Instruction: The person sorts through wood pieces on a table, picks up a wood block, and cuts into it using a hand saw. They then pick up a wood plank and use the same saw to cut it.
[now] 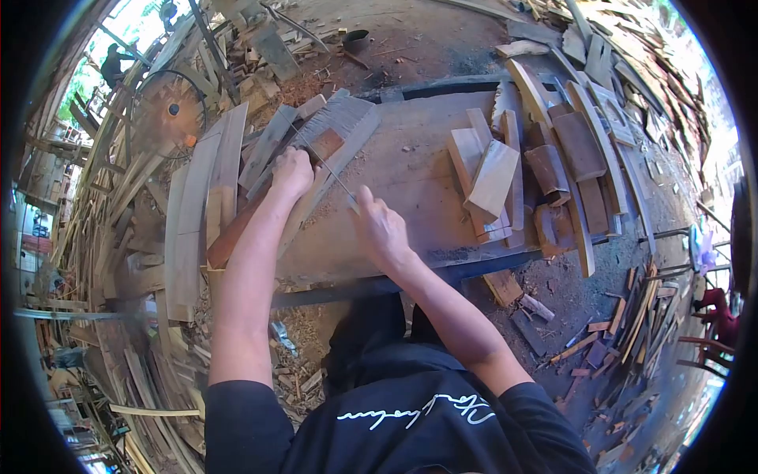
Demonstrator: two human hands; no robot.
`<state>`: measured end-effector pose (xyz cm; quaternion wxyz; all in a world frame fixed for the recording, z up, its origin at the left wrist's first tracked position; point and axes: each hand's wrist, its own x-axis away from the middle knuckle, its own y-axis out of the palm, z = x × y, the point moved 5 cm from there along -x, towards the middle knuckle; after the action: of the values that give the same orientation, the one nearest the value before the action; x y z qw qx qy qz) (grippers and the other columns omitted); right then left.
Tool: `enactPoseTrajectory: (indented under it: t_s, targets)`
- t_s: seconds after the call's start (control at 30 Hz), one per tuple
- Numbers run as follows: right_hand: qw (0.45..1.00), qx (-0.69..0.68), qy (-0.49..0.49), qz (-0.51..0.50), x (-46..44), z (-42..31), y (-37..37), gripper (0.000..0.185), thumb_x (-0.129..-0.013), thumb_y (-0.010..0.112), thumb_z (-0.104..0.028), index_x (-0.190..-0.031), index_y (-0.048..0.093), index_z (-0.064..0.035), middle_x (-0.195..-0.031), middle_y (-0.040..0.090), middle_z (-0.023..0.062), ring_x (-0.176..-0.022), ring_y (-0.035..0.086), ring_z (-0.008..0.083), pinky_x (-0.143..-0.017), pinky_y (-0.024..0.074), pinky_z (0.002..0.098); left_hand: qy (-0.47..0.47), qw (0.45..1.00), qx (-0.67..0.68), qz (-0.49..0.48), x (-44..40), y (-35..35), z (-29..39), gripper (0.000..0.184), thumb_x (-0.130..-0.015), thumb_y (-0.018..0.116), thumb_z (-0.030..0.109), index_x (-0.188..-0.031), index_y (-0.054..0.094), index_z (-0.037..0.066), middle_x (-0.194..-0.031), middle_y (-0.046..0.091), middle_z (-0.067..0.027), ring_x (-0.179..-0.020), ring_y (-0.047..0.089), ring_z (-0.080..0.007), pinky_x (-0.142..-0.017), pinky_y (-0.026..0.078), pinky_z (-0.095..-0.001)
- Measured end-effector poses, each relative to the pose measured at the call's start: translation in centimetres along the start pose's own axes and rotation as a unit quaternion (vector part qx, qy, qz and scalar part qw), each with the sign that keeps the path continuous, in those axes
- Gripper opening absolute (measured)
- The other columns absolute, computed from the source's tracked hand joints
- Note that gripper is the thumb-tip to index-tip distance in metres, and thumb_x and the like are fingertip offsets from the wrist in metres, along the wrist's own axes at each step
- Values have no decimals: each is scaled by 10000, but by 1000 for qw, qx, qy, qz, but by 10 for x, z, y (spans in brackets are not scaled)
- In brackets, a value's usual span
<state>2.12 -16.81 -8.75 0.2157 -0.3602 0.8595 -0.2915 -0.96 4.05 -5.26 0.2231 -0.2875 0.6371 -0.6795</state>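
My left hand (293,171) is closed at the left part of the workbench (418,150), against a reddish-brown wood piece (244,229); its fingertips are hidden. My right hand (380,229) is wrapped round the near end of a thin, straight tool (335,175), perhaps a narrow saw or rod. That tool slants up and left across the wood, passing just right of my left hand. Beneath and beyond it lies a wide greyish board (338,118). More planks (229,150) lie left of my left hand.
Cut wood blocks (493,180) and curved boards (583,142) are piled on the bench's right side. A round fan (173,109) stands at the upper left. Scrap wood (624,332) litters the floor at right, and a dark bowl (356,39) sits beyond the bench.
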Motion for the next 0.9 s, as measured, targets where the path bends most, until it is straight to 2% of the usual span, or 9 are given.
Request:
enactPoseTrajectory:
  t_s: [0.17,0.27,0.4,0.5,0.57,0.63,0.73,0.8,0.9]
  targets:
    - [1000,-13,-5,13,84,25,-51,245,-923,608,-218,-1037,462,-58,-809,623,216,-723,651,417,-601,535,491,47,999,7,21,-7,5,-4,389,-845,701,251,-1054,636,-71,-1162,577,-280,-1069,587,-461,-919,495,-506]
    - [1000,-17,10,-7,84,18,-62,245,-917,607,-204,-1026,451,-50,-807,622,222,-715,651,415,-600,533,492,65,998,14,11,-9,4,-5,386,-840,702,243,-1052,633,-72,-1150,579,-289,-1066,585,-461,-921,493,-497]
    - [1000,-21,-23,-1,-3,6,-11,208,-898,582,-125,-1012,430,-40,-815,627,244,-721,656,416,-603,534,494,65,998,-3,-1,-16,12,-10,402,-828,712,259,-1025,641,-85,-1179,570,-306,-1056,590,-461,-926,492,-495]
    - [1000,-16,-24,4,-10,2,-6,202,-897,579,-117,-1014,432,-43,-820,631,244,-725,661,411,-595,538,487,36,999,-11,-10,-13,8,-6,406,-830,712,262,-1021,640,-89,-1201,564,-307,-1069,589,-457,-928,490,-500]
    - [999,-18,-23,24,30,9,-29,205,-900,582,-126,-1022,436,-48,-806,628,233,-715,662,403,-584,539,478,31,999,-8,-22,-11,3,-2,409,-828,714,259,-1026,631,-89,-1199,565,-302,-1072,591,-456,-920,492,-504]
    - [999,-43,14,5,73,27,-47,290,-891,635,-182,-1085,462,-53,-829,627,225,-752,638,435,-648,512,513,43,999,0,-20,-12,0,-2,414,-825,720,257,-1030,621,-88,-1188,568,-302,-1061,597,-457,-910,497,-499]
    - [997,-50,52,-36,85,24,-61,298,-882,647,-172,-1086,468,-51,-837,626,226,-752,638,434,-641,513,509,56,998,-4,-32,-14,0,0,415,-829,719,262,-1028,616,-87,-1180,570,-302,-1063,598,-449,-911,498,-493]
    - [999,-35,-9,21,49,13,-44,190,-909,590,-152,-1001,454,-57,-776,620,216,-701,655,407,-578,533,501,61,997,-16,-36,-15,0,-1,420,-830,718,265,-1034,616,-87,-1175,574,-300,-1066,598,-446,-914,497,-490]
    - [999,-45,-20,24,-10,6,-9,197,-898,592,-138,-993,444,-51,-774,627,219,-700,656,410,-576,531,502,50,998,-27,-33,-15,3,-2,423,-833,717,269,-1042,619,-85,-1157,585,-295,-1066,598,-441,-916,498,-485]
